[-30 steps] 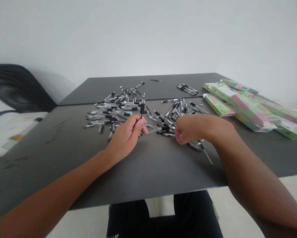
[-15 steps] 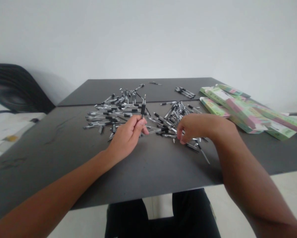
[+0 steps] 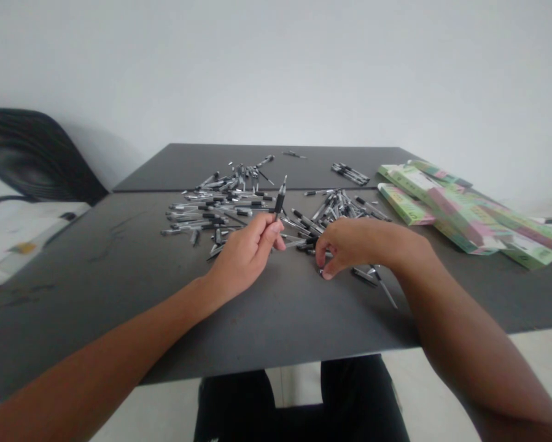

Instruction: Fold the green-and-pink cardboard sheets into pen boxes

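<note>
My left hand (image 3: 245, 253) holds a black-gripped pen (image 3: 280, 197) upright between thumb and fingers, its tip pointing up. My right hand (image 3: 356, 244) rests low on the dark table (image 3: 119, 258), thumb and fingers pinched on a small pen part (image 3: 320, 271) at the near edge of the right pile of pens (image 3: 335, 212). Behind my left hand a second pile of pens (image 3: 215, 205) is spread out. Whether the small part is lifted off the table cannot be told.
Several green and pink flat boxes (image 3: 455, 205) lie stacked at the right of the table. A small bunch of pens (image 3: 348, 172) and a lone pen (image 3: 294, 153) lie at the far side. A black chair back (image 3: 31, 156) stands at the left.
My right hand has slid left toward my left hand and pinched down at the pile's near edge. My left hand shifted slightly right, still holding its pen upright.
</note>
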Available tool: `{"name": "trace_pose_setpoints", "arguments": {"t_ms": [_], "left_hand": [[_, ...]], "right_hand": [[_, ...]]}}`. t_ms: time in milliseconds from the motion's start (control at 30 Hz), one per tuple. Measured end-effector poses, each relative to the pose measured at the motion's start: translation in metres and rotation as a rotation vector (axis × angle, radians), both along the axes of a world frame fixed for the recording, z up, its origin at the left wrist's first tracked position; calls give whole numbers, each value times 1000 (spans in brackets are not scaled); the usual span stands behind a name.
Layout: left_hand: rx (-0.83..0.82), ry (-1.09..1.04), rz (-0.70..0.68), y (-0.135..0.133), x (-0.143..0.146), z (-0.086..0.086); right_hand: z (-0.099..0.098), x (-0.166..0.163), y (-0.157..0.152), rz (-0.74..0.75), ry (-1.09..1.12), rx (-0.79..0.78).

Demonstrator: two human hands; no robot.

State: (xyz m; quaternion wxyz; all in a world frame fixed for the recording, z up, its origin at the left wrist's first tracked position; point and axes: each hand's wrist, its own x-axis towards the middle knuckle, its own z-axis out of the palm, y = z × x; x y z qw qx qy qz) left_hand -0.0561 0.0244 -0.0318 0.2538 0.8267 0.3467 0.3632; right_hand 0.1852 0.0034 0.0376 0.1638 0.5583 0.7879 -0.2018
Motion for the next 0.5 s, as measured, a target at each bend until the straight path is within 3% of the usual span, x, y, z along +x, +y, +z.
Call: {"name": "trace_pose_setpoints", "arguments": {"t_ms": [500], "left_hand": [[-10, 17, -2, -1, 0, 0]], "right_hand": [[0, -2, -5, 6, 23, -41]]}}
